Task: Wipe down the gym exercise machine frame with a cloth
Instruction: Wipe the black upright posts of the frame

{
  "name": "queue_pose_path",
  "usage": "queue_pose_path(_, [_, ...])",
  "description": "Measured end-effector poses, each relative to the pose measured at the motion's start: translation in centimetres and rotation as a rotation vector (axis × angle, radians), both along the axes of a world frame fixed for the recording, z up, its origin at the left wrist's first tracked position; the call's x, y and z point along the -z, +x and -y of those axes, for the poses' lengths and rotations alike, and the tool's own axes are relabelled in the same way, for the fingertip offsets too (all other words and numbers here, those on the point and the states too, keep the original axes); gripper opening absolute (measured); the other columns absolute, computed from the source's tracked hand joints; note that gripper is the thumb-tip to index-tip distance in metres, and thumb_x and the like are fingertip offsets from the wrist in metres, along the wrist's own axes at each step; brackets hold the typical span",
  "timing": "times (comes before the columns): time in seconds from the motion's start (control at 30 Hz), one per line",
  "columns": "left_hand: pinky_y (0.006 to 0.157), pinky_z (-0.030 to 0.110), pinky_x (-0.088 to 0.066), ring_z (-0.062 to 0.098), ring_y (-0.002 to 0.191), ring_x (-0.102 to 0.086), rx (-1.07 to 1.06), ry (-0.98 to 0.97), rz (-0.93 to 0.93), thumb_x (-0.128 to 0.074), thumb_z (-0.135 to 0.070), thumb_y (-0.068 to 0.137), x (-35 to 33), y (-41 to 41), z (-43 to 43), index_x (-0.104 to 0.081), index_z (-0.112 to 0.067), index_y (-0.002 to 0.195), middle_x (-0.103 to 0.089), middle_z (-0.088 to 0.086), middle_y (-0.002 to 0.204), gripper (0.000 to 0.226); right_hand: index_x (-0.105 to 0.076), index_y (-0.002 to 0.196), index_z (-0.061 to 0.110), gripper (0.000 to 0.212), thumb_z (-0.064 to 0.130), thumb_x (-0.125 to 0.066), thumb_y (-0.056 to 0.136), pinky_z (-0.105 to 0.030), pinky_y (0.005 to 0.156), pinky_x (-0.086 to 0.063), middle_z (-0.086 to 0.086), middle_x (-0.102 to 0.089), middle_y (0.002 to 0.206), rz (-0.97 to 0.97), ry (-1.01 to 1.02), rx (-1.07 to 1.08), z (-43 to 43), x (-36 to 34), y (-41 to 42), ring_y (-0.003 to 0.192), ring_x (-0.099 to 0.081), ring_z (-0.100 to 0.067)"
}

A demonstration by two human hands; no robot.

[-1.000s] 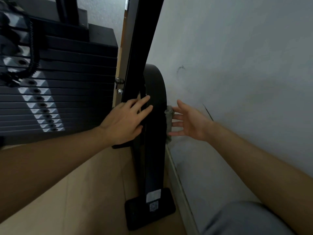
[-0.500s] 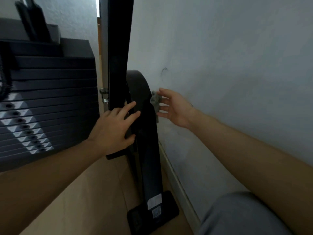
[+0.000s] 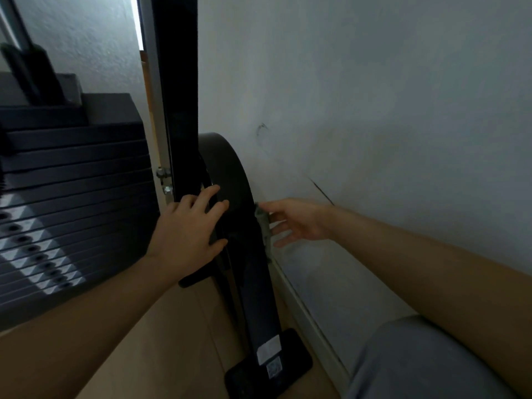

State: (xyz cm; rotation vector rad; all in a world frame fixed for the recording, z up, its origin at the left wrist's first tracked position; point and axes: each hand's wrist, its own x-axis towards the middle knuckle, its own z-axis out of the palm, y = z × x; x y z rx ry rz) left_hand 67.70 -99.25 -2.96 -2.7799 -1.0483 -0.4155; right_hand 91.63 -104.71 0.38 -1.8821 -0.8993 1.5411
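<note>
The black machine frame rises from a floor foot to a curved arch beside a tall upright post. My left hand rests flat on the frame's left side with its fingers straight. A small grey cloth lies against the frame's wall-side edge. My right hand presses it there with spread, mostly straight fingers, in the narrow gap between frame and wall.
A black weight stack with pin holes fills the left. A pale wall runs close along the right, with a skirting board at its foot. The frame's foot stands on a wooden floor. My grey-clad knee is at lower right.
My right hand first slid the cloth up the frame's rear edge, then back down to where it is now. The left hand kept its place on the frame. The camera shifted slightly.
</note>
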Motion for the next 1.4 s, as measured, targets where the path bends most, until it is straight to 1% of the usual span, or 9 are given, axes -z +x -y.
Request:
queue_pose_path(0.2, [0.082, 0.045, -0.051, 0.034, 0.114, -0.058, 0.001, 0.018, -0.025, -0.079, -0.054, 0.073, 0.0, -0.1, 0.0, -0.052, -0.022, 0.138, -0.040, 0.009, 0.153, 0.078, -0.064, 0.102, 0.017, 0.028, 0.043, -0.054, 0.099, -0.044, 0.098, -0.053, -0.007, -0.063, 0.105, -0.046, 0.064, 0.056, -1.2, -1.1, -0.9, 0.094, -0.063, -0.024])
queue_pose_path(0.33, [0.081, 0.045, -0.051, 0.035, 0.113, -0.058, -0.005, 0.025, -0.046, -0.079, -0.055, 0.072, -0.2, 0.1, -0.1, -0.054, -0.022, 0.137, -0.042, 0.009, 0.153, 0.077, -0.065, 0.115, 0.015, 0.026, 0.033, -0.055, 0.100, -0.046, 0.107, -0.049, -0.008, -0.063, 0.116, -0.119, 0.250, 0.179, -3.4, -2.3, -1.8, 0.104, -0.061, -0.026])
queue_pose_path(0.47, [0.079, 0.045, -0.052, 0.035, 0.111, -0.059, -0.010, 0.031, -0.054, -0.080, -0.055, 0.072, -0.2, 0.1, 0.0, -0.055, -0.022, 0.136, -0.042, 0.009, 0.152, 0.076, -0.063, 0.126, 0.010, 0.029, 0.021, -0.055, 0.100, -0.037, 0.093, -0.050, -0.007, -0.064, 0.114, -0.197, 0.412, 0.241, -4.9, -3.4, -2.8, 0.101, -0.062, -0.023])
queue_pose_path(0.57, [0.077, 0.044, -0.051, 0.035, 0.109, -0.061, -0.008, 0.035, -0.054, -0.080, -0.054, 0.072, -0.2, 0.1, 0.0, -0.056, -0.021, 0.136, -0.043, 0.009, 0.151, 0.076, -0.054, 0.140, 0.010, 0.039, 0.014, -0.053, 0.101, -0.038, 0.099, -0.048, -0.007, -0.064, 0.125, -0.147, 0.437, 0.225, -5.3, -3.5, -2.9, 0.110, -0.062, -0.022])
queue_pose_path(0.67, [0.075, 0.044, -0.051, 0.035, 0.105, -0.062, 0.009, 0.043, -0.050, -0.080, -0.052, 0.073, 0.0, -0.1, -0.2, -0.056, -0.020, 0.136, -0.043, 0.010, 0.151, 0.074, -0.057, 0.139, 0.012, 0.036, 0.018, -0.051, 0.103, -0.041, 0.106, -0.048, -0.010, -0.064, 0.133, -0.043, 0.357, 0.162, -4.3, -3.1, -2.6, 0.117, -0.062, -0.024])
queue_pose_path(0.83, [0.073, 0.044, -0.050, 0.036, 0.104, -0.062, 0.017, 0.053, -0.041, -0.079, -0.051, 0.074, 0.4, -0.1, -0.2, -0.056, -0.019, 0.136, -0.043, 0.012, 0.152, 0.074, -0.059, 0.132, 0.008, 0.035, 0.029, -0.048, 0.106, -0.038, 0.091, -0.054, -0.011, -0.062, 0.120, -0.029, 0.155, 0.092, -1.3, -1.6, -1.0, 0.108, -0.061, -0.024])
queue_pose_path(1.03, [0.072, 0.043, -0.050, 0.037, 0.099, -0.063, 0.038, 0.060, -0.021, -0.078, -0.048, 0.077, 0.8, -0.2, -0.2, -0.055, -0.016, 0.137, -0.041, 0.013, 0.154, 0.071, -0.058, 0.133, 0.010, 0.037, 0.032, -0.043, 0.107, -0.046, 0.104, -0.050, -0.009, -0.062, 0.124, -0.045, -0.045, 0.057, 1.5, 2.4, -0.1, 0.114, -0.060, -0.027])
queue_pose_path(1.2, [0.075, 0.042, -0.050, 0.034, 0.103, -0.062, 0.038, 0.069, 0.001, -0.071, -0.052, 0.082, 1.2, -0.5, -0.1, -0.050, -0.018, 0.142, -0.034, 0.011, 0.159, 0.073, -0.055, 0.134, 0.013, 0.036, 0.033, -0.047, 0.106, -0.035, 0.083, -0.057, -0.008, -0.059, 0.119, 0.018, -0.175, -0.008, 3.3, 4.4, -0.1, 0.101, -0.061, -0.024])
queue_pose_path(1.4, [0.074, 0.042, -0.050, 0.036, 0.104, -0.062, 0.040, 0.074, 0.003, -0.070, -0.054, 0.082, 1.6, -0.6, 0.3, -0.045, -0.016, 0.145, -0.027, 0.013, 0.163, 0.078, -0.055, 0.134, 0.014, 0.034, 0.022, -0.060, 0.101, -0.038, 0.079, -0.059, -0.004, -0.054, 0.109, 0.143, -0.265, -0.085, 4.8, 7.1, -0.2, 0.085, -0.058, -0.020])
